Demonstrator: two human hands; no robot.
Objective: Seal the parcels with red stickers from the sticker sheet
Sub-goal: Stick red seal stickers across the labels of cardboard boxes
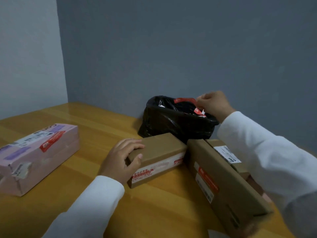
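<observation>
A small brown cardboard parcel (159, 152) lies in the middle of the wooden table, and my left hand (123, 158) grips its near left corner. My right hand (214, 104) hovers over the open black plastic bag (171, 122) at the wall and pinches a red sticker strip (186, 101) at the bag's mouth. A long brown parcel (228, 182) with a red sticker (208, 181) on its side lies to the right. A pink parcel (34, 157) at the left carries a red sticker (52, 140) on top.
The wooden table (85, 177) meets grey walls at the back. Another brown box with a white label (228, 153) sits behind the long parcel, partly under my right sleeve. Something white (214, 234) shows at the bottom edge.
</observation>
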